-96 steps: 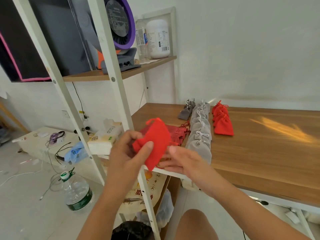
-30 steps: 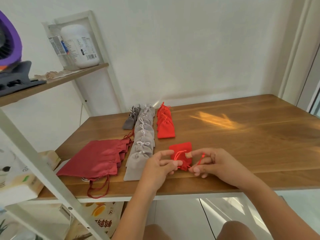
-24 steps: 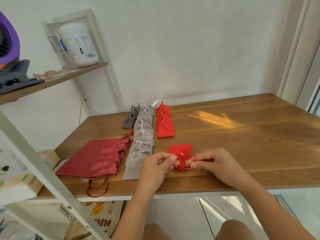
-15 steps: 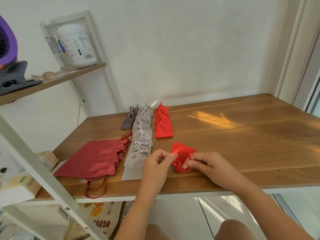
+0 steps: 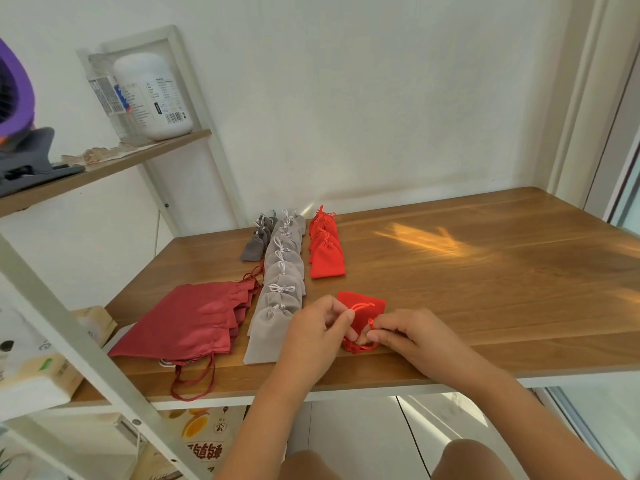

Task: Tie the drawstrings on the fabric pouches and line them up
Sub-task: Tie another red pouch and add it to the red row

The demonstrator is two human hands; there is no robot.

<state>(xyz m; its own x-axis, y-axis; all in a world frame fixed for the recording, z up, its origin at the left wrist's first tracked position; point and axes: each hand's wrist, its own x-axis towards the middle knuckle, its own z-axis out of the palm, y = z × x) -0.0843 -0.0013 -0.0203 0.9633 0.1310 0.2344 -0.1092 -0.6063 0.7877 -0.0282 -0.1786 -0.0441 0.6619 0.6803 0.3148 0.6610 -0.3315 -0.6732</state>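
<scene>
the red pouch [image 5: 363, 304] has settled flat again on the surface [image 5: 485, 289], near the red row [image 5: 325, 251]. left hand [image 5: 317, 329] and right hand [image 5: 414, 336] each keep a pinching grip on its drawstring [image 5: 360, 347]; the knot looks unfinished.

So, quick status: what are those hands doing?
Left hand, right hand: both pinching red drawstring. Red pouch flat on table. Nothing between it and red row.

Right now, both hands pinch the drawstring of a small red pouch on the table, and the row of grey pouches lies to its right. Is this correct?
No. In the head view the row of grey pouches lies left of the small red pouch, not right. The rest holds: left hand and right hand pinch its drawstring on the table.
</scene>
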